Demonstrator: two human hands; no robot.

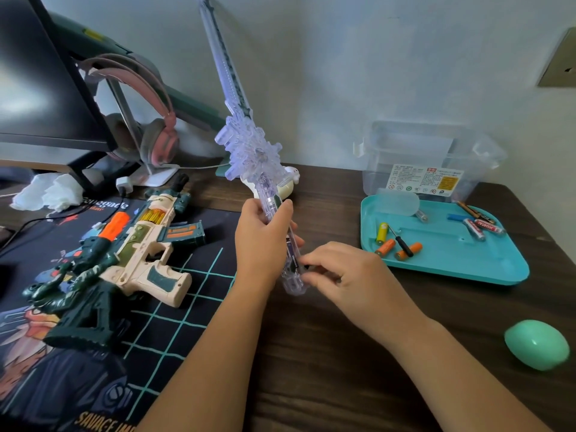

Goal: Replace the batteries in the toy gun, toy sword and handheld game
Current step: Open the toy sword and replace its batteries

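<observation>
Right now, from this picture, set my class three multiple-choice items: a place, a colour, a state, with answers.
1. Where does the toy gun lie? A on a chair; B on the printed mat; C in a drawer.
2. What colour is the egg-shaped object? A green; B red; C black.
3. How is the toy sword? A flat on the floor; B boxed; C held up by the left hand.
Answers: 1 B, resting on the mat; 2 A, mint green; 3 C, fingers wrap its handle.

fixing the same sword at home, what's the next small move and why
Probably press the dark piece into the toy sword handle with the right hand: the left hand grips the handle upright, and the right fingertips pinch low on it.
</observation>
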